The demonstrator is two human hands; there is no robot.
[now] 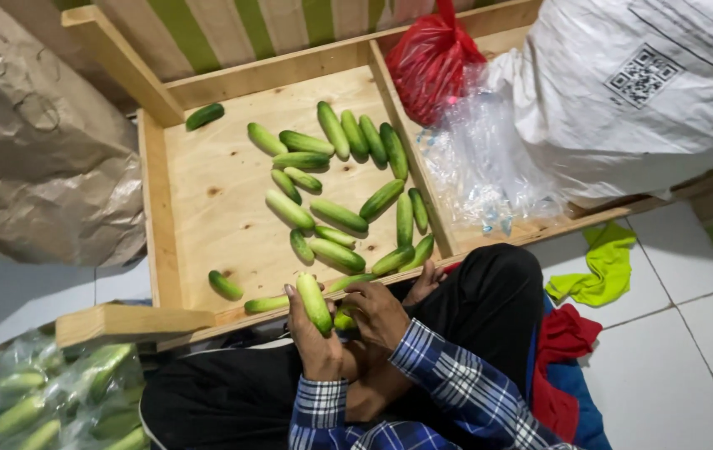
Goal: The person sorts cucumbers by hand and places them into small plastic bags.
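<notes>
My left hand (pixel 316 346) is closed around a light green cucumber (pixel 314 302) and holds it upright at the near edge of a shallow wooden tray (pixel 198 217). Beside it, touching, my right hand (pixel 379 312) has its fingers curled over a second, smaller cucumber (pixel 344 320), which is mostly hidden. Several loose cucumbers (pixel 338 214) lie scattered over the tray's floor, most of them in its right half. One cucumber (pixel 205 116) lies alone at the far left corner. I sit with my dark-trousered legs against the tray's front.
A wooden divider (pixel 411 150) splits the tray; right of it lie clear plastic bags (pixel 481 167), a red bag (pixel 431 62) and a big white sack (pixel 623 100). A brown paper sack (pixel 40 150) stands at left, bagged cucumbers (pixel 57 400) bottom left, a green cloth (pixel 602 267) on the tiles.
</notes>
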